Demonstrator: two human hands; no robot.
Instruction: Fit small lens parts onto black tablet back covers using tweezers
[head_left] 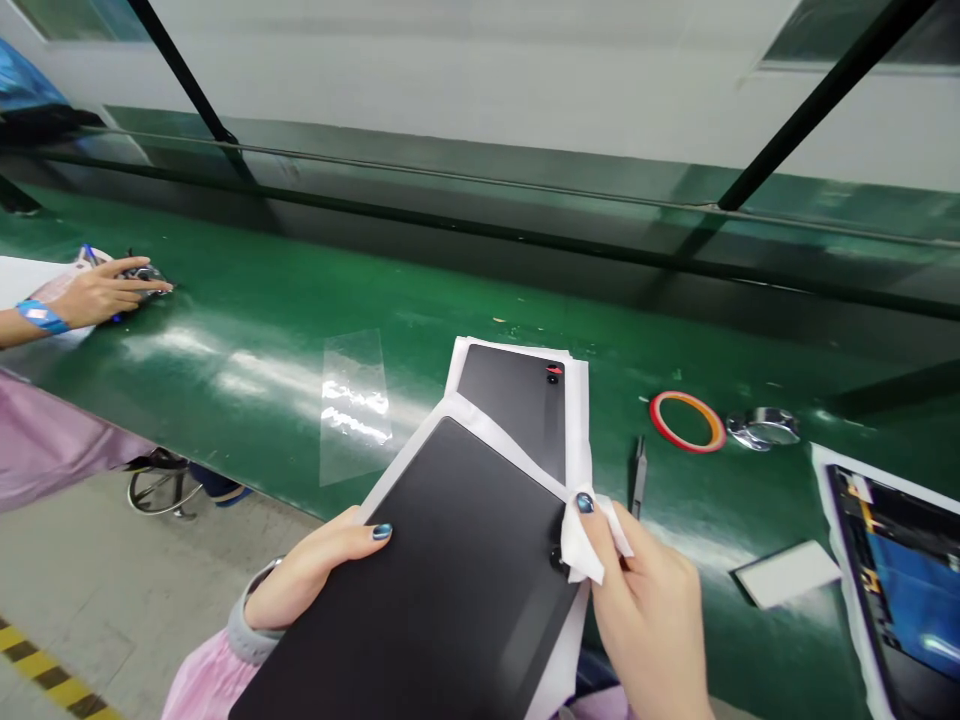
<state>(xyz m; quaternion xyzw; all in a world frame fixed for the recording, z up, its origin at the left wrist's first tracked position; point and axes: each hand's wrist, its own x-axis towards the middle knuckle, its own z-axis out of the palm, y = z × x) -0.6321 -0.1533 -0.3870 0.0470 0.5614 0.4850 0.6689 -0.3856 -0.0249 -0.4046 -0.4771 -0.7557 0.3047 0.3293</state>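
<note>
My left hand [311, 565] grips the left edge of a dark grey tablet back cover [442, 570], its thumb lying on the flat face. White sheet material shows along the cover's edges. My right hand [656, 590] pinches a crumpled white wipe [583, 545] against the cover's upper right edge, beside the black camera rings. Beyond it, a second dark tablet back cover [510, 400] lies on white sheets [577, 420], with a small red mark near its camera holes. The held cover hides the lower part of it.
On the green bench [247, 300] lie a clear film [354, 410], a red tape roll [687, 422], a shiny tape roll [765, 428], a dark pen-like tool [638, 478], a white block [787, 574] and an opened tablet [915, 580]. A co-worker's hand [97, 295] is at far left.
</note>
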